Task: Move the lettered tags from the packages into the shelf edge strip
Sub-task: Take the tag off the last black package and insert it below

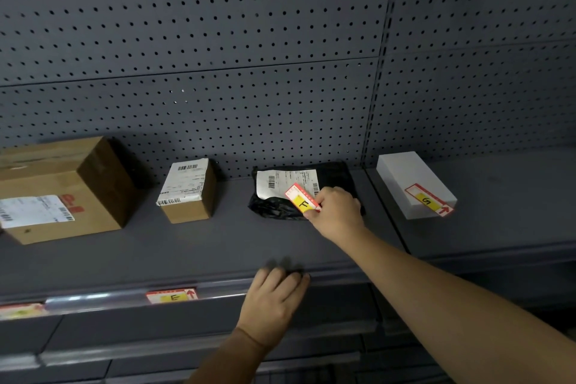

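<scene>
**Tag F pinched above the black parcel, tag E seated in the strip**

Lettered tags show in three places. A red-and-white card tag with a yellow panel marked F [303, 198] is pinched at its lower end by the right hand [335, 209], whose fingers [324, 193] are closed on it; the card tilts up and to the left over a crumpled black plastic mailer bag with a white shipping label [280, 196], and whether it touches the bag cannot be told. A matching tag marked E [172, 295] sits in the clear plastic shelf edge strip [93, 298] along the front lip of the dark grey metal shelf [187, 246]. A third tag marked G [429, 200] lies flat on top of a plain white rectangular box [402, 174] on the neighbouring shelf section to the right.

The left hand [276, 299] rests palm-down on the shelf's front edge, just right of tag E, fingers spread and holding nothing.

Left of the black bag stands a small brown cardboard box with a white barcode label [188, 193], and farther left a large brown cardboard carton with red print and a white label [56, 193]. Another red-and-yellow card [20, 310] sits in the strip at the far left, too blurred to read. A grey perforated back panel [218, 40] rises behind the packages.
</scene>
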